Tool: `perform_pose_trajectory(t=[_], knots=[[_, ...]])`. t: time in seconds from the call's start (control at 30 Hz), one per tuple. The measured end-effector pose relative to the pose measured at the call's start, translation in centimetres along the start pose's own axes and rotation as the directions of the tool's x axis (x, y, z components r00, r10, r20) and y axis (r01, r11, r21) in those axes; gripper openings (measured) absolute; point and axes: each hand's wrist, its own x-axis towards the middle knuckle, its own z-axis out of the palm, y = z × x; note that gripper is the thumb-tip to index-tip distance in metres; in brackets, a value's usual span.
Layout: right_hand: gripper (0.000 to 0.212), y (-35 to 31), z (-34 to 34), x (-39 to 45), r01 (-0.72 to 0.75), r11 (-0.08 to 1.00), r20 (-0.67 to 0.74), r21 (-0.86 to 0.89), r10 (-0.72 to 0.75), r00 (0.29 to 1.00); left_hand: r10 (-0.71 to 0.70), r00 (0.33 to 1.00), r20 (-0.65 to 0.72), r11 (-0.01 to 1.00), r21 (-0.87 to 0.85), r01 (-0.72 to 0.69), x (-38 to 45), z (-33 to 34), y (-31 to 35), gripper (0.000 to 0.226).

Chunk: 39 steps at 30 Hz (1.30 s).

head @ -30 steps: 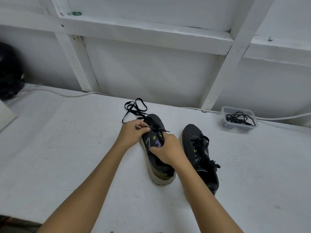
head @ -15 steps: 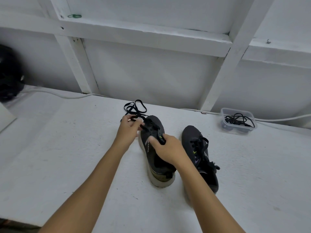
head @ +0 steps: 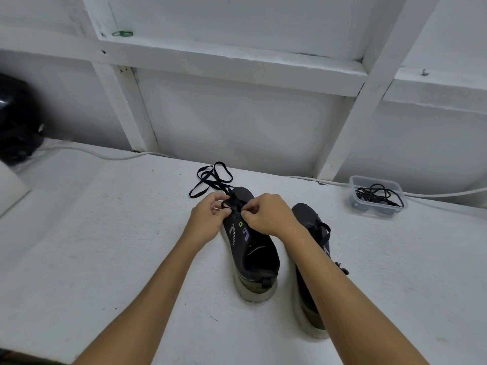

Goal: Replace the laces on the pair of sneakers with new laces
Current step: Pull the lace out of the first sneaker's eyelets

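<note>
Both hands met over the toe end of the left sneaker (head: 250,248). The left hand (head: 208,219) pinched the flat black lace (head: 210,177) between thumb and curled fingers; the right hand (head: 266,217) pinched a strand at the eyelets. The loose lace looped toward the counter's (head: 92,246) back edge, close to the wall. Two dark fabric sneakers with thick pale soles stood mid-counter; the second sneaker (head: 313,233) lay just right, partly under the right forearm. Bare, rough white surface spread wide on both sides. One clear plastic tub (head: 376,206) holding coiled black laces sat near the back right edge.
</note>
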Motion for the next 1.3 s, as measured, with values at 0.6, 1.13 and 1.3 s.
perform_pose_trajectory(t=[0.6,1.13,1.3], knots=[[0.017,0.8,2.4,1.5,0.028,0.997,-0.069,0.073,-0.023,0.997,-0.069,0.997,0.036,0.992,-0.103,0.072,0.1,0.1,0.0,0.023],[0.014,0.6,3.1,1.2,0.150,0.989,-0.082,0.012,-0.148,0.986,0.022,0.999,0.029,1.000,0.000,-0.022,-0.1,0.2,0.5,0.031],[0.015,0.7,3.5,1.1,0.135,0.991,-0.094,0.002,-0.134,0.986,0.001,0.999,-0.050,1.000,0.000,-0.001,-0.4,0.4,0.2,0.020]])
